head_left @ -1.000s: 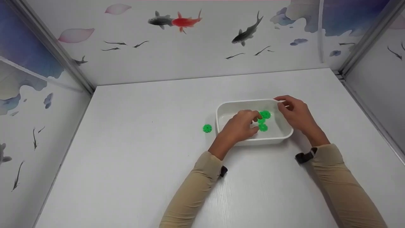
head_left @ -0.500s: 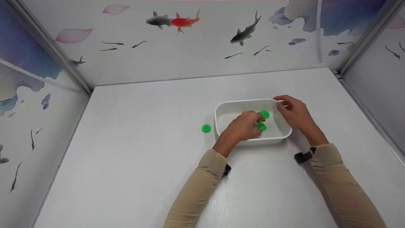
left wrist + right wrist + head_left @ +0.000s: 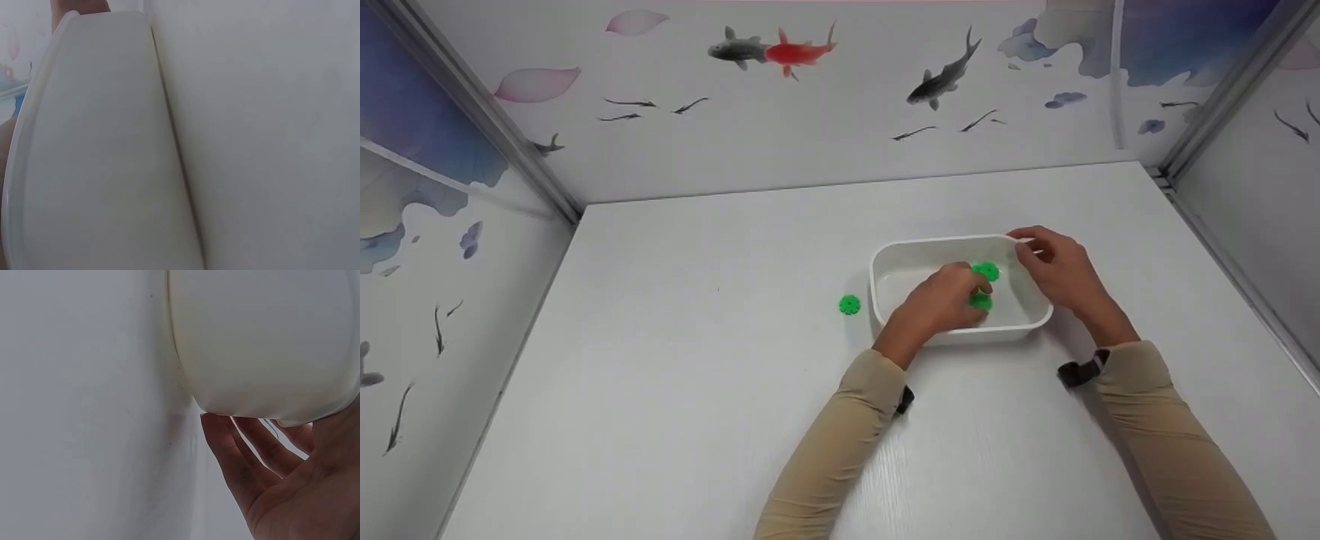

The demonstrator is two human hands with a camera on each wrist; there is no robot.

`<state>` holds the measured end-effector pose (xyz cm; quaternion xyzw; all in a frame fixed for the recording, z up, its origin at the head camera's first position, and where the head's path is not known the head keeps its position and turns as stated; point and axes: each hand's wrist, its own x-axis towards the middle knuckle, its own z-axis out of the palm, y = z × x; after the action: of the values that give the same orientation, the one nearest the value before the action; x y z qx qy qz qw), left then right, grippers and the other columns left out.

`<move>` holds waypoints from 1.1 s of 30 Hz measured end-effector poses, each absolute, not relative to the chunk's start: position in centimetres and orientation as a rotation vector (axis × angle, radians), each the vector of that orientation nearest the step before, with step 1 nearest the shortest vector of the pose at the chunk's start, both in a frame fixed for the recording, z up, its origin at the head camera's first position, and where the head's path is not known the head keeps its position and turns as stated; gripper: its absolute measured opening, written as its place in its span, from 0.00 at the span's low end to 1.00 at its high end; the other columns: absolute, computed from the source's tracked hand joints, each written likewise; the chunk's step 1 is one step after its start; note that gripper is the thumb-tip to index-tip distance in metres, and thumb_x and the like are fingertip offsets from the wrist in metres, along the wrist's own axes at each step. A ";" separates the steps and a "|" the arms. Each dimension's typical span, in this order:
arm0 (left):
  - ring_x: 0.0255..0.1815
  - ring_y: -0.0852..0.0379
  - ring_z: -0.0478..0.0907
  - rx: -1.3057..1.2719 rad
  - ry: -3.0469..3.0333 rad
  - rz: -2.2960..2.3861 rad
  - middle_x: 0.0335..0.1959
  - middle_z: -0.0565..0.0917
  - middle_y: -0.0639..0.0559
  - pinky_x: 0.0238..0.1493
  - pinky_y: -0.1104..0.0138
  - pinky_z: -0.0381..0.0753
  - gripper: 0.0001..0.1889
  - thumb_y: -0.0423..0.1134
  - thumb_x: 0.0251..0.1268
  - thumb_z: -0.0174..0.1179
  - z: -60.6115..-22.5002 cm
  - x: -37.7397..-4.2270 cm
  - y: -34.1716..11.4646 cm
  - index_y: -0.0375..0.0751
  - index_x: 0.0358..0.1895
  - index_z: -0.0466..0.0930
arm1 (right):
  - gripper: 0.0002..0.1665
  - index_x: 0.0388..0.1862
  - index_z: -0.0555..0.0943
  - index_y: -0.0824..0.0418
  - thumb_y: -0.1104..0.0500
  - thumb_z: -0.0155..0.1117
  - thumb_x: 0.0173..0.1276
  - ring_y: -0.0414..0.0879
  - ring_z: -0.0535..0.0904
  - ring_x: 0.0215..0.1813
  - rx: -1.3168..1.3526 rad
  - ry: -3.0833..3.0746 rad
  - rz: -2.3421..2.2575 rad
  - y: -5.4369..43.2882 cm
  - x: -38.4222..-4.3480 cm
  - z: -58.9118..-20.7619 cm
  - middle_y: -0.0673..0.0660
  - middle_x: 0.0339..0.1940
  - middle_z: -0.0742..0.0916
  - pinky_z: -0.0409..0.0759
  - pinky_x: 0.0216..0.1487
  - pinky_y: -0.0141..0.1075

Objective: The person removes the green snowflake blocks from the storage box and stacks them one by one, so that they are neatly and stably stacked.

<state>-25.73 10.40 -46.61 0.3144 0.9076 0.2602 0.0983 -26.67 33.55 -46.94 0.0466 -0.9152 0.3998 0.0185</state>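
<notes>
Tray [image 3: 1012, 328] sits flat on the table [image 3: 697, 337], its right end held by the right hand [image 3: 1061, 274], thumb over the rim, fingers against the outer wall. Left hand [image 3: 945, 298] is inside, fingers bent over the near green disc [image 3: 981, 302]; can't confirm a pinch, fingertips partly hidden and the left wrist camera shows mostly outer wall. Far green disc [image 3: 988, 271] lies in the tray just beyond those fingers, so a knuckle sweep could shove it along or trap it. Discs look thin and low, so I'd expect scraping rather than lifting if a fingertip can't get under an edge. Left wrist crosses the near rim; leaning on it could tip or slide the tray, with only the right hand's hold to resist. Loose green disc [image 3: 850, 304] is on the table just left of the tray, apart from it; a leftward slide, or the left sleeve [image 3: 840, 427] swinging back low, could knock it. Two discs grabbed at once could also mean one dropping.
</notes>
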 end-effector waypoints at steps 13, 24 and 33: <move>0.49 0.61 0.79 0.949 2.722 0.751 0.52 0.86 0.53 0.56 0.73 0.82 0.14 0.41 0.72 0.73 -46.8 -25.7 10.2 0.45 0.56 0.91 | 0.26 0.75 0.79 0.54 0.46 0.54 0.87 0.63 0.85 0.63 0.127 -2.858 1.251 33.5 -26.8 -47.0 0.68 0.67 0.86 0.82 0.64 0.55; 0.48 0.61 0.79 0.950 2.735 0.731 0.52 0.86 0.51 0.55 0.72 0.82 0.14 0.41 0.72 0.73 -46.8 -25.6 10.3 0.45 0.57 0.91 | 0.26 0.75 0.79 0.56 0.46 0.54 0.87 0.65 0.85 0.63 0.168 -2.824 1.249 33.7 -26.8 -47.2 0.69 0.66 0.86 0.82 0.65 0.58; 0.47 0.61 0.78 0.935 2.741 0.723 0.50 0.85 0.51 0.53 0.73 0.82 0.13 0.41 0.71 0.73 -46.8 -25.5 10.2 0.43 0.54 0.90 | 0.25 0.74 0.80 0.56 0.47 0.54 0.87 0.62 0.86 0.63 0.145 -2.828 1.235 33.7 -26.9 -47.4 0.67 0.66 0.87 0.82 0.65 0.56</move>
<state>-25.51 10.21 -46.79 0.3123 0.9155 0.2414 0.0780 -26.88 33.66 -47.38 0.0469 -0.9151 0.3995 0.0261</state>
